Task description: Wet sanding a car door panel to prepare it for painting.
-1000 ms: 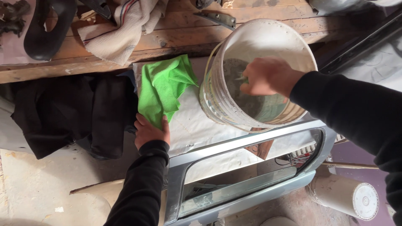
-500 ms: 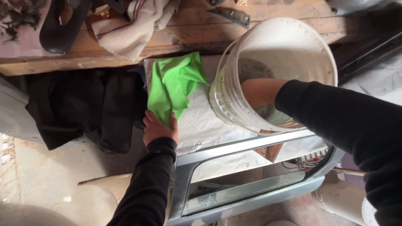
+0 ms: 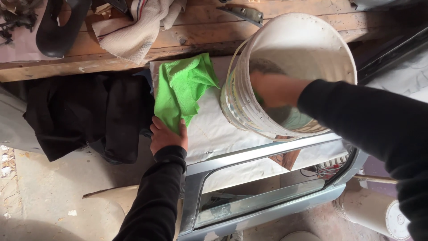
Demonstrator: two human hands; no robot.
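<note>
Inside white bucket [image 3: 292, 53]: right hand [image 3: 272, 89], grip unclear.

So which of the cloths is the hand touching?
The bright green cloth. The left hand rests on its lower edge. The beige striped cloth lies up on the wooden bench, and the black cloth lies off to the side, untouched.

soft, even daylight, dim under the wooden bench [image 3: 133, 58], motion blur on the right hand [image 3: 274, 89] in the bucket [image 3: 307, 40]
</note>
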